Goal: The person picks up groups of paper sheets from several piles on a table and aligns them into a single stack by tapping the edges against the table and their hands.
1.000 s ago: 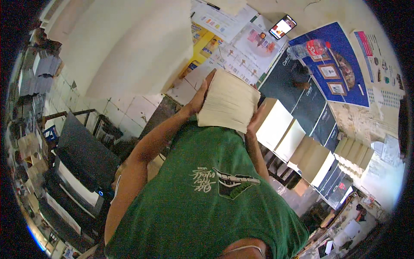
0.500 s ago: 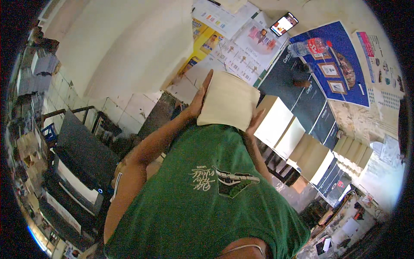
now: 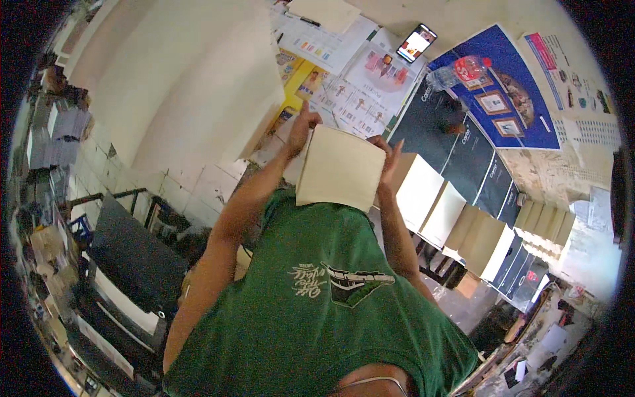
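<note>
Paper stack (image 3: 340, 169), just one, is up in front of my green shirt (image 3: 344, 291), caught between my two hands. It is cream, thick and nearly square, and its big flat side faces me. I can't tell if its low edge touches my shirt. My left hand (image 3: 301, 134) is on its left side, near the top corner, with the fingers clamped on it and one finger poking up past the edge. My right hand (image 3: 389, 162) is at the other top corner, and its fingers are bent and clamped on the paper too, with one tip sticking out. Just beside my right hand, three more cream piles make a row: one big pile (image 3: 417, 188), one thin pile (image 3: 444, 213) and one wide pile (image 3: 477, 239). Past them is one bumpy pile (image 3: 546, 230), and I can't count its parts. The dark bench (image 3: 426, 135) shows behind the row. Up that way I see one phone (image 3: 417, 44) with a lit screen, and one clear bottle (image 3: 466, 70) with a red label in front of one blue sheet (image 3: 529, 135). Higher than my hands are one pen (image 3: 309, 21), one yellow sheet (image 3: 295, 92) and some white printed sheets (image 3: 350, 99) that overlap. One big black panel (image 3: 135, 245) is low on my left, well apart from me.
</note>
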Demonstrator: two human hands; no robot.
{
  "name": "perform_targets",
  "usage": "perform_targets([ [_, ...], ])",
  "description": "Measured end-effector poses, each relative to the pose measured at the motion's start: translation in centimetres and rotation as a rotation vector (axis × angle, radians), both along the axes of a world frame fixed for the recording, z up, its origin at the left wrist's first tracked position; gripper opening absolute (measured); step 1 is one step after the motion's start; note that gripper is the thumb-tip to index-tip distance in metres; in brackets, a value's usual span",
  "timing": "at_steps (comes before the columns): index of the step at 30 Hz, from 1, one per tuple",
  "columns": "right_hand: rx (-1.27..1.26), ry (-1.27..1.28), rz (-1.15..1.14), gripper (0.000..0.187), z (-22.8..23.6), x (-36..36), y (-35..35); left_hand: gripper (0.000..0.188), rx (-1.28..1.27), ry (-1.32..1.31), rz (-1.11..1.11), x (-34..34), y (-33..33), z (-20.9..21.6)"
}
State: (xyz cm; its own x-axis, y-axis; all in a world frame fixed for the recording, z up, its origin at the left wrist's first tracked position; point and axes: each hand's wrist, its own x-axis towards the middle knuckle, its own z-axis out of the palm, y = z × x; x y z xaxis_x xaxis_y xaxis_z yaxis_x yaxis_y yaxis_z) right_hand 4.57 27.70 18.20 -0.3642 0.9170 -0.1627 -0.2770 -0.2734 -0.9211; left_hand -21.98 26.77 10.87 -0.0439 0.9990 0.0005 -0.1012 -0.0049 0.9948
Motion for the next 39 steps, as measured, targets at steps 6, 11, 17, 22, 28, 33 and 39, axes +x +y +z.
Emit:
perform_targets([
  [6, -0.074, 0.058, 0.014, 0.077, 0.2, -1.0, -0.9, 0.047, 0.138, 0.225, -0.037, 1.8, -0.3, -0.6],
  [11, 0.259, -0.152, -0.098, 0.077, 0.3, -0.3, -1.1, 0.049, -0.211, -0.115, 0.044, 2.4, -1.4, 2.0],
  [17, 0.019, -0.036, 0.033, 0.073, -0.5, 0.7, -1.1, 0.052, -0.36, -0.305, 0.045, 2.9, -1.9, 4.6],
  [22, 0.004, 0.079, -0.015, 0.069, -0.1, -0.4, -1.7, 0.055, -0.3, -0.103, -0.001, 1.5, -2.1, 3.9],
  [28, -0.085, 0.11, -0.02, 0.067, -1.1, 0.2, -2.2, 0.047, 0.461, 0.865, 0.147, 5.0, -0.7, 18.7],
  [33, -0.096, 0.104, -0.051, 0.064, 0.2, -0.4, -2.7, 0.047, 0.577, 1.32, -0.017, 8.0, -0.8, 19.6],
  [39, -0.043, 0.105, -0.008, 0.059, -0.5, 0.3, -2.7, 0.071, 0.011, 0.003, -0.04, 0.5, 1.4, 13.0],
])
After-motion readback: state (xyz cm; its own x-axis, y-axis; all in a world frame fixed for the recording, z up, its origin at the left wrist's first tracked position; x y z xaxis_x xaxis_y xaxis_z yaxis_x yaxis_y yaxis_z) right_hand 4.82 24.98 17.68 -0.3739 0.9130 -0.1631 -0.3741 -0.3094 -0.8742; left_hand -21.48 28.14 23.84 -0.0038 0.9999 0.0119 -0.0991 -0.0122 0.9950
